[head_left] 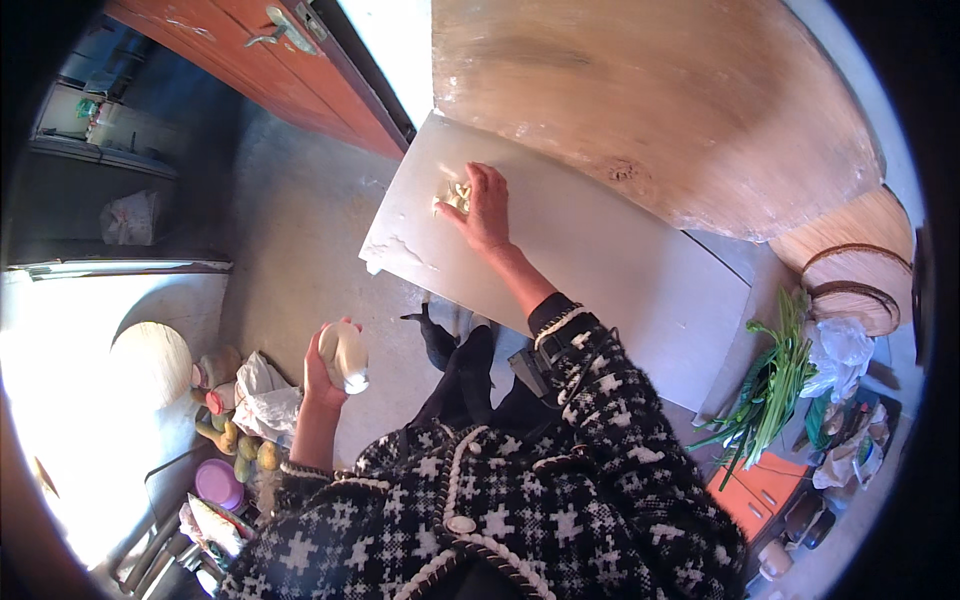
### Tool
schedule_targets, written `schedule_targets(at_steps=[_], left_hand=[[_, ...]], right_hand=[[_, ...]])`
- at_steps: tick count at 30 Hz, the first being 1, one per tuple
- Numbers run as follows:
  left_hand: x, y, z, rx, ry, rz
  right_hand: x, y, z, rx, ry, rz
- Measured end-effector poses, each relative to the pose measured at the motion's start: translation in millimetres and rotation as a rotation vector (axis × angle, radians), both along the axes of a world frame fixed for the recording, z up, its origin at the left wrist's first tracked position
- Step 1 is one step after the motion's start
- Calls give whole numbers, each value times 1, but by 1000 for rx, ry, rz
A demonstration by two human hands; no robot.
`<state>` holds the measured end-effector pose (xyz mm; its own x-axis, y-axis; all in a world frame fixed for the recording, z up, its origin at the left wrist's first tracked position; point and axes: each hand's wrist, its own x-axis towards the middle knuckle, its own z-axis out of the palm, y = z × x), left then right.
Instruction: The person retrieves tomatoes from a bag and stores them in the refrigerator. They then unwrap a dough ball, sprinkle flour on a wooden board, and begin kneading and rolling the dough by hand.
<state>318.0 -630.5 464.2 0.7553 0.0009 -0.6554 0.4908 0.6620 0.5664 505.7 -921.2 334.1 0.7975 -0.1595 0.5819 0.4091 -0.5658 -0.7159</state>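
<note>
Greens (and chopping boards) mark a kitchen.

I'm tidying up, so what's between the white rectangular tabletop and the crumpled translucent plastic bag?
A bunch of long green leafy stalks lies between the tabletop and the bag, as the head view shows.

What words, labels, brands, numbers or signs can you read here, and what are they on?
None can be read.
Pale, rounded object in the left hand: no legible text.
Crumpled whitish bag at far left: any print is too blurred to read.
Smooth pale tabletop: no lettering visible.
</note>
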Motion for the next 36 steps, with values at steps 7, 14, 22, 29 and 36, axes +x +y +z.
schedule_targets(at_steps=[7, 14, 22, 29, 36], left_hand=[[-27, 7, -3, -40, 95, 110], [-8, -3, -11, -58, 92, 66], [66, -4, -22, -24, -44, -62], [151, -43, -12, -164, -244, -191], [233, -102, 51, -71, -548, -260]], right_hand=[[-7, 52, 12, -6, 146, -45], [5, 57, 15, -26, 71, 20], [32, -236, 223, -346, -388, -482], [10, -401, 297, -763, -52, -747], [-24, -372, 292, -752, -195, -765]])
